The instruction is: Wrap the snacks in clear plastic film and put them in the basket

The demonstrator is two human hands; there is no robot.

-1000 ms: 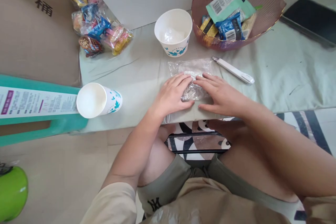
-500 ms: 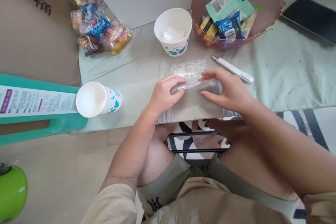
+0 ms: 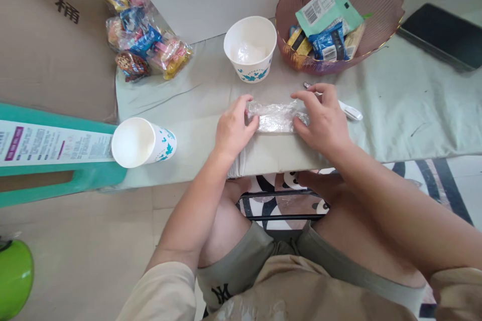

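A clear, crinkled plastic wrapper [image 3: 277,117] lies stretched sideways on the cloth-covered table between my hands. My left hand [image 3: 234,126] curls round its left end, thumb on the near side and fingers on the far side. At the opposite end my right hand [image 3: 324,118] grips the wrapper, its thumb pressing on the plastic and its index finger arched above. Partly covered by the right hand is a white utility knife [image 3: 351,111]. Just beyond the wrapper stands a white paper bowl [image 3: 251,55] with teal leaf prints, upright.
A pink ribbed bowl [image 3: 380,25] of packaged snacks stands at the back right, beside a black phone-like device [image 3: 444,32]. Wrapped snacks [image 3: 141,35] lie at the back left. A leaf-printed paper cup [image 3: 163,143] is at the left, near a teal carton handle [image 3: 101,176].
The wrapper has been drawn nearer and flattened into a narrower strip. My right hand has closed in on its right end and now overlaps the utility knife.
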